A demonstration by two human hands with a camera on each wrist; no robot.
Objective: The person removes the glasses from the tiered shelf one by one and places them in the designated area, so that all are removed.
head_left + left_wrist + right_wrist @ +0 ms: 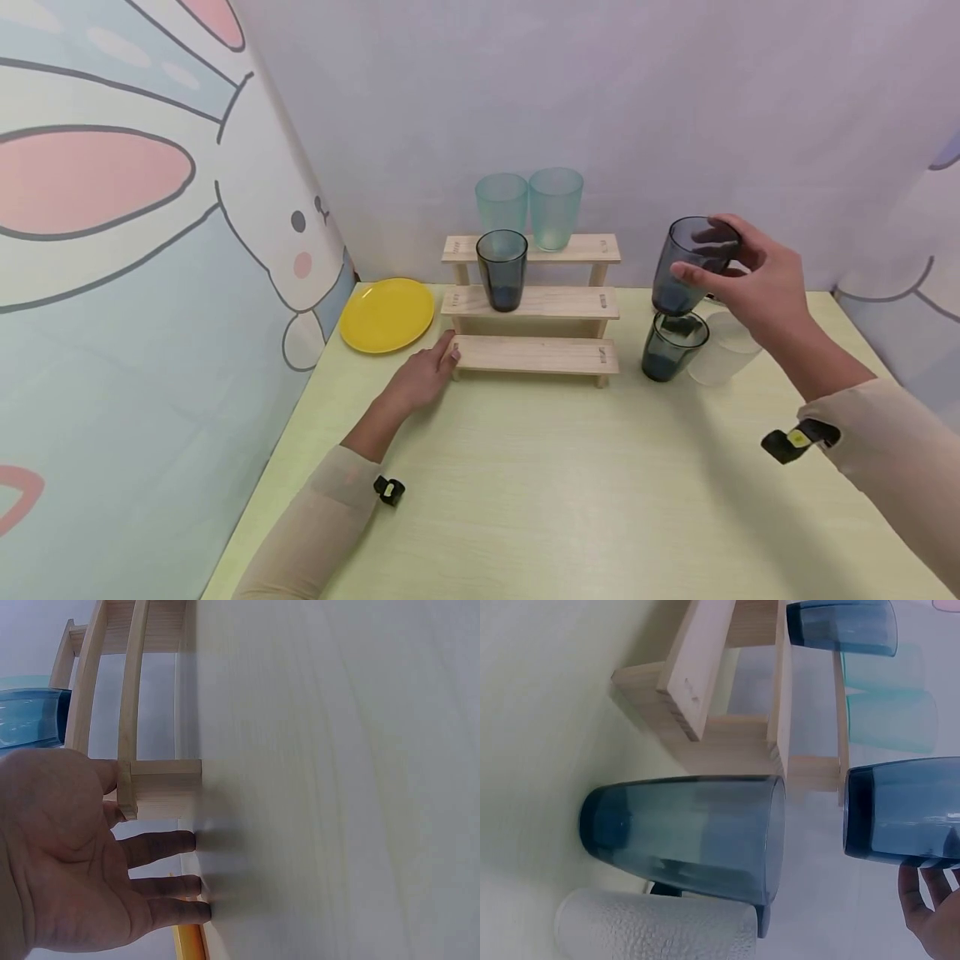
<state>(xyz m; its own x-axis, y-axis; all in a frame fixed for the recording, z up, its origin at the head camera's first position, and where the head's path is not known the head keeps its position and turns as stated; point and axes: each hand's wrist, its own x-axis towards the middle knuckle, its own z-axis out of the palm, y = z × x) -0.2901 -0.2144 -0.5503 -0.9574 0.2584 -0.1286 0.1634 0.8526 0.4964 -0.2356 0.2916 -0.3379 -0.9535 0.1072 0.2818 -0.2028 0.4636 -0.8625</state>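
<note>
A see-through, smoky blue tumbler [690, 247] with a thick dark base is held in the air, mouth up and slightly tilted, to the right of a pale wooden three-step stand [534, 355], itself upright on its legs.

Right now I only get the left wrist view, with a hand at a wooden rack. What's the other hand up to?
Observer: The right hand is holding a dark glass up off the table.

Visitor: Fancy that! And the yellowish sliver at the bottom of my picture?

Observer: The head view shows it's a round yellow plate, left of the rack.

Visitor: I see some glass on the rack too. How many are up there?

Observer: Three: two teal glasses on the top step and one smoky glass on the middle step.
</note>
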